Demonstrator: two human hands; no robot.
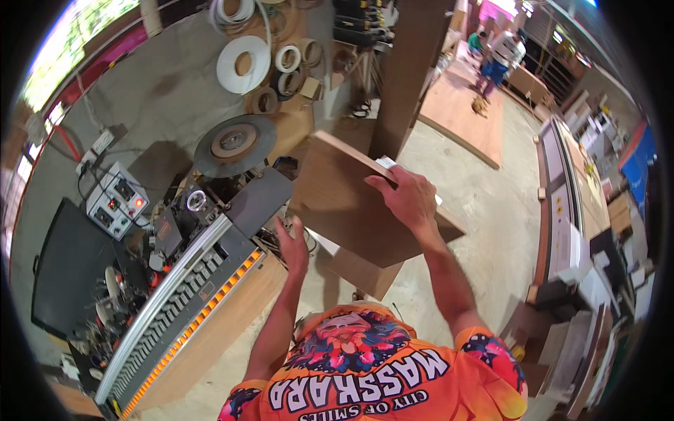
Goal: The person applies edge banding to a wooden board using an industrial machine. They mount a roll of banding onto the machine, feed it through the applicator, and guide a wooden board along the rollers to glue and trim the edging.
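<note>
My right hand (pixel 413 200) is closed on the upper edge of a brown wooden board (pixel 351 210), thumb on one side and fingers over the other. The board is held tilted in front of me, its pale long edge facing up. Beside the board's left corner is my left hand (pixel 291 242), fingers stretched and apart, close to the end of an edge-banding machine (pixel 263 200). Whether its fingertips touch the machine or the board I cannot tell. A small white piece (pixel 386 163) shows behind the right hand.
A reel of banding (pixel 235 140) lies on the machine, with a control box (pixel 118 200) behind. Coils of edge tape (pixel 243 64) hang on the wall. A brown post (pixel 407 77) stands ahead. Far off, a person (pixel 504 56) stands by a large panel (pixel 460 116). Another long machine (pixel 562 203) is at right.
</note>
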